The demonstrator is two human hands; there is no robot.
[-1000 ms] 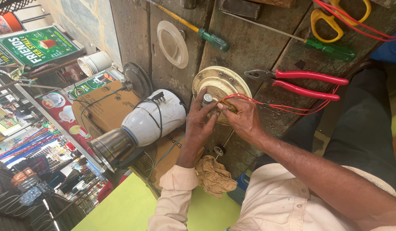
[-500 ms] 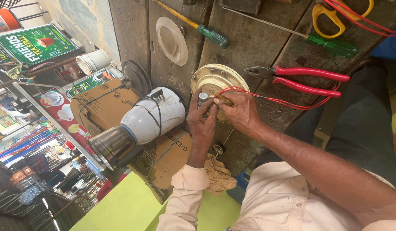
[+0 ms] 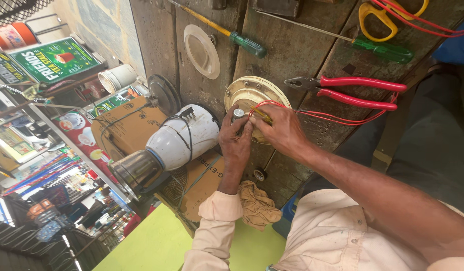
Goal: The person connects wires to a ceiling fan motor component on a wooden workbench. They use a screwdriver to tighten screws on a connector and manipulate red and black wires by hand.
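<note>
Head view shows the left hand (image 3: 235, 142) pinching a small metal part (image 3: 238, 114) and the right hand (image 3: 280, 129) gripping red wires (image 3: 342, 119) on a round cream plate (image 3: 252, 93) lying on the wooden bench (image 3: 302, 50), near red pliers (image 3: 352, 91)

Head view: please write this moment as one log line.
left hand: on round cream metal disc | right hand: pinching thin red wires | red-handled pliers: beside
</note>
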